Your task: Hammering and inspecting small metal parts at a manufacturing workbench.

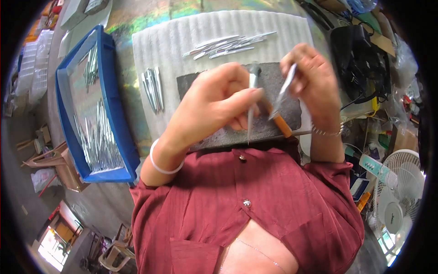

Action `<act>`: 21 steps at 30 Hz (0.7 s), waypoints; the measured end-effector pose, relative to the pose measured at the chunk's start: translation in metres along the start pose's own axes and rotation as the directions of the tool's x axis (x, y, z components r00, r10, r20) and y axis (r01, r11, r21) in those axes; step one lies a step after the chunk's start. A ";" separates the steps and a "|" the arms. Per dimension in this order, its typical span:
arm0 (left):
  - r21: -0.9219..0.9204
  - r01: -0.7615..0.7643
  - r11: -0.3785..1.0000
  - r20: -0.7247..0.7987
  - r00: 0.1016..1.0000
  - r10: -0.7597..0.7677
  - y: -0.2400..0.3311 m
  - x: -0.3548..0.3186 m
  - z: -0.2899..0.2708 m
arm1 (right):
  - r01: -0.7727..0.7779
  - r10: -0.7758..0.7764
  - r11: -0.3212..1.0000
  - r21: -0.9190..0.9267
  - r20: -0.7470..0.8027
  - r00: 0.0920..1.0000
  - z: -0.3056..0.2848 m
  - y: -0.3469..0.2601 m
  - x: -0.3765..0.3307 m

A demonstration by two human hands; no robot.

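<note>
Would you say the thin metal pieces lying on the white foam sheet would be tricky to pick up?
Probably: the metal pieces look slim, smooth and shiny, so likely slippery. They seem stiff and light. The ribbed foam sheet should keep them from sliding.

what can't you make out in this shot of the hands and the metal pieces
Head view only:
- Left hand covers the upper part of the thin metal piece it pinches, so its top end is hidden.
- Right hand hides the top of the tool with the orange handle; its working tip is blurred.
- Pieces in the blue tray are too small to count.
</note>
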State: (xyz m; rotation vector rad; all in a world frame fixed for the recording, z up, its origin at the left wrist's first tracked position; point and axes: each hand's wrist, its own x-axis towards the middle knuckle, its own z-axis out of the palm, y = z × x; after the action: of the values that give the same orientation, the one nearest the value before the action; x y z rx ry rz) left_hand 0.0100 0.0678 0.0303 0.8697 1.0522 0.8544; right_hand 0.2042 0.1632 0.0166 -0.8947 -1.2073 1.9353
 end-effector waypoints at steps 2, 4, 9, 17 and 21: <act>-0.156 -0.135 0.978 -0.208 0.973 0.101 -0.003 -0.011 0.002 | 0.107 -0.157 0.916 -0.386 -0.101 0.982 -0.036 -0.018 0.022; -0.206 -0.144 0.968 -0.244 0.966 0.092 -0.010 -0.018 -0.003 | 0.121 -0.170 0.853 -0.508 -0.052 0.984 -0.074 -0.024 0.050; -0.573 -0.420 0.703 -0.434 0.884 0.175 -0.029 -0.024 -0.002 | -0.030 -0.158 0.256 -0.966 -0.073 0.985 -0.110 0.012 0.101; -0.788 -0.399 0.468 -0.432 0.901 0.040 -0.056 -0.034 0.002 | 0.161 0.006 0.877 -0.453 0.346 0.938 0.027 0.010 -0.011; -0.817 -0.327 0.475 -0.358 0.933 0.027 -0.063 -0.041 0.009 | 0.033 0.002 0.996 -0.081 0.403 0.915 0.054 0.027 -0.031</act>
State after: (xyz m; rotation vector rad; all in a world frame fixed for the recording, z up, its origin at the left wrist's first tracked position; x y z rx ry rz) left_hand 0.0183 0.0036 -0.0092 -0.0595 0.6066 1.5559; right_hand 0.1713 0.1039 0.0160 -0.5343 -1.5364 2.1343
